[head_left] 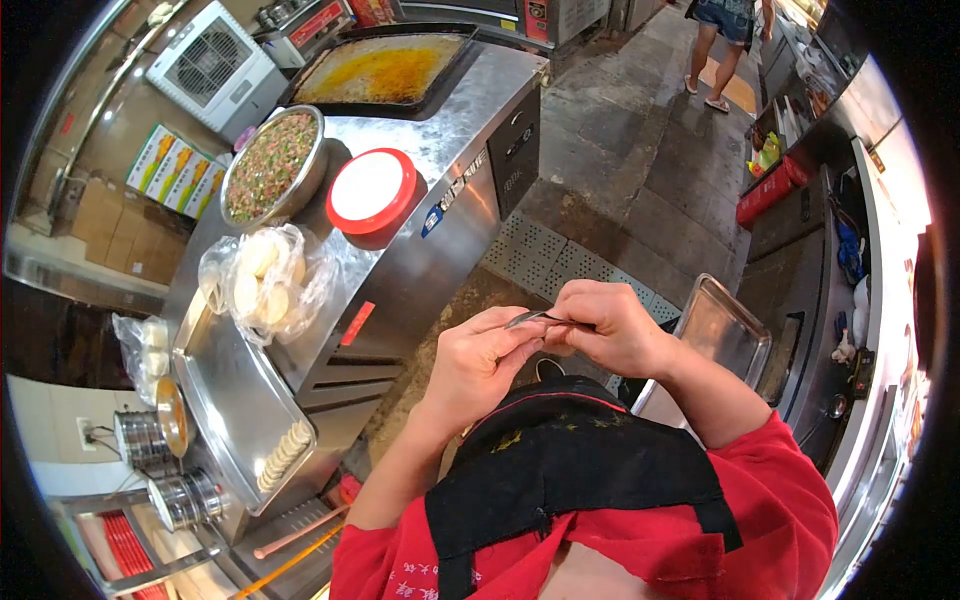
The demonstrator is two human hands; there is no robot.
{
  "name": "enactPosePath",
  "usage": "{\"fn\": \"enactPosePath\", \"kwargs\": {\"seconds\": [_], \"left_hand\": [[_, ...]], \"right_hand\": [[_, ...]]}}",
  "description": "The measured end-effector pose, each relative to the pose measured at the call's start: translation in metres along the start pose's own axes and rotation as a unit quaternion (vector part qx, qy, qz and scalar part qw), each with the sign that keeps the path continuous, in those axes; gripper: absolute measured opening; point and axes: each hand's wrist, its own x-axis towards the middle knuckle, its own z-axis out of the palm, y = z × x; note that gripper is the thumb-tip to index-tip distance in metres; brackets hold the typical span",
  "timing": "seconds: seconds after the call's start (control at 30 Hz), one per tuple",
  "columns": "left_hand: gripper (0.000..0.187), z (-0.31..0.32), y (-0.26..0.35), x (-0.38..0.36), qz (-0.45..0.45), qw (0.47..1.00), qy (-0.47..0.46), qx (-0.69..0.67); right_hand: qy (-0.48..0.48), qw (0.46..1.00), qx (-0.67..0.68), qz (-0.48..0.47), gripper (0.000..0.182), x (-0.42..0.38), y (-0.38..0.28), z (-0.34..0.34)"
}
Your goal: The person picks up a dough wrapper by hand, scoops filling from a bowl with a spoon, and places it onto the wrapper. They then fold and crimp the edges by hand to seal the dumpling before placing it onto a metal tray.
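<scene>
In front of my chest, above a black apron [580,470], my left hand [470,365] and my right hand [612,328] come together. Between their pinched fingertips runs a thin, dark strip with a slight shine [528,318]; its exact kind is too small to make out. The fingers of both hands are closed on it. To the left, apart from my hands, a clear plastic bag of pale dough rounds [262,290] lies on the steel counter [345,265]. A round container with a red rim and white top [372,190] stands beyond it.
A bowl of chopped filling [272,168] and an oily black pan [380,72] sit farther along the counter. Lower left, a metal tray [225,385] holds a row of dumplings [285,455]. Another metal tray [725,325] is at right. A person [722,45] stands in the aisle.
</scene>
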Motion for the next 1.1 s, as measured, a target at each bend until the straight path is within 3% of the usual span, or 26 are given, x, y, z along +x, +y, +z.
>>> {"fn": "enactPosePath", "kwargs": {"seconds": [0.07,0.13,0.27,0.53,0.67,0.77,0.93,1.1], "left_hand": [[0.018,-0.0003,0.0008,-0.0009,0.007,1.0,-0.001,0.001],[0.018,-0.0021,0.0039,-0.0027,-0.08,0.997,0.02,-0.007],[0.016,-0.0021,0.0006,-0.0035,-0.059,0.998,0.028,0.004],[0.015,-0.0001,0.0008,-0.0006,0.017,1.0,0.008,0.002],[0.015,-0.002,0.0043,0.0001,0.008,0.999,0.012,0.029],[0.016,-0.0007,0.0009,-0.0041,-0.063,0.998,0.018,0.003],[0.016,0.0042,-0.0008,-0.0015,0.019,0.999,0.025,0.016],[0.017,0.0044,-0.0013,0.0001,0.045,0.998,0.019,0.045]], "right_hand": [[0.0,1.0,-0.012,-0.007,0.009,-0.0012,0.0005,0.0005],[0.025,1.0,-0.011,-0.006,0.006,-0.0024,-0.0014,0.0012],[0.047,0.999,-0.008,-0.013,0.006,-0.0017,-0.006,0.002],[0.003,1.0,-0.008,-0.014,0.007,-0.0003,-0.0052,0.0018],[0.029,0.999,-0.027,-0.032,0.006,-0.004,-0.0001,0.0046],[0.046,0.998,-0.036,-0.029,0.006,-0.0049,-0.0013,0.0041],[0.05,0.997,-0.066,-0.005,0.009,-0.0022,-0.0061,0.0021],[0.029,0.998,-0.046,-0.012,0.007,-0.0018,-0.0005,0.0063]]}}
